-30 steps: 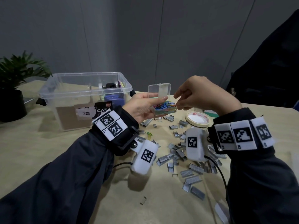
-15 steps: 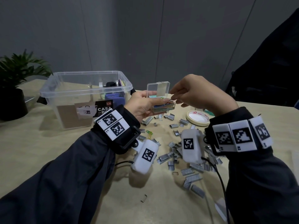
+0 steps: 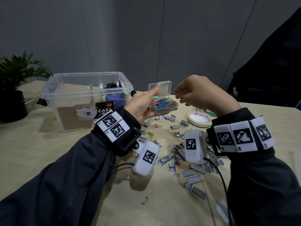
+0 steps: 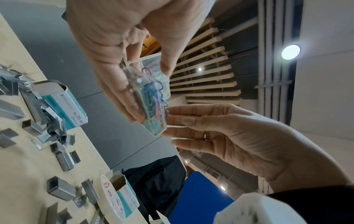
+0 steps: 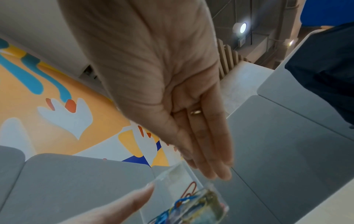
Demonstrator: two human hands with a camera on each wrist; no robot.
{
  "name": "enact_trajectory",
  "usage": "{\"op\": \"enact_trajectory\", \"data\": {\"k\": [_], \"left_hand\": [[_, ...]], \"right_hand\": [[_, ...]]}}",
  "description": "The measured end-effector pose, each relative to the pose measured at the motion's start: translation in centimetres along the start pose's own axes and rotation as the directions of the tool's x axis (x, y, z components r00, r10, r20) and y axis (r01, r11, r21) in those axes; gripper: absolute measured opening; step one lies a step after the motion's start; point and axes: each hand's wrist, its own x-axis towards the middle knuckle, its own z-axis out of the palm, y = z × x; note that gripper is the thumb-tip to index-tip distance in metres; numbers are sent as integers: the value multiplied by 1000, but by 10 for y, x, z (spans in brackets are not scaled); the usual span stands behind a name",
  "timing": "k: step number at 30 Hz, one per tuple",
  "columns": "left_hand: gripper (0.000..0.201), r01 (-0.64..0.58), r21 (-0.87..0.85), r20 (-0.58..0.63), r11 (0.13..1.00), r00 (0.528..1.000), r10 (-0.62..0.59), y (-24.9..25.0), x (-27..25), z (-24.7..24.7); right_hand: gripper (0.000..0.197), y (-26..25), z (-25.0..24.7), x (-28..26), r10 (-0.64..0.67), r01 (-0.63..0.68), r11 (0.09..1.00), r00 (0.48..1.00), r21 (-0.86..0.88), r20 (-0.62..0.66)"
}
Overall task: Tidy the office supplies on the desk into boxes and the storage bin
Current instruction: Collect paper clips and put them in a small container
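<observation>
My left hand (image 3: 141, 106) grips a small clear box (image 3: 164, 106) full of coloured paper clips, held above the desk. Its fingers are under the box and its thumb is against the raised lid (image 3: 160, 88). My right hand (image 3: 200, 93) hovers just right of the box with relaxed fingers and nothing in it. In the left wrist view the right hand's fingertips (image 4: 172, 118) come close to the box (image 4: 151, 103). The right wrist view has straight fingers (image 5: 208, 148) pointing down at the box (image 5: 191, 209).
A clear storage bin (image 3: 68, 95) with some supplies inside stands at the left. Loose staple strips (image 3: 175, 154) litter the desk under my wrists, with a tape roll (image 3: 199, 119) and two loose clips (image 3: 150, 135). Open staple boxes (image 4: 65, 103) lie nearby. A plant (image 3: 14, 88) is far left.
My right hand has lifted off the clip box and moved up and to the right. The left hand has kept hold of the box, whose lid stands open.
</observation>
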Motion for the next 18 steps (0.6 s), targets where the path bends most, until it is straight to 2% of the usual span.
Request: {"op": "enact_trajectory", "data": {"k": [4,7,11,18], "left_hand": [[28,18,-27,18,999,1000,-17,2,-1,-2],[28,26,-48,26,998,999,-25,4,-3,-2],[27,37,-65,42,997,999,-34,6,-4,-3],[32,22,-171,114,985,994,-3,10,-4,-2]], "right_hand": [[41,0,-7,-3,-76,76,997,996,19,-44],[30,-1,-12,-7,-120,121,992,992,44,-32],[18,4,-12,-6,-100,99,995,994,-23,-42],[23,5,-8,-1,-73,68,994,996,-90,-53]]}}
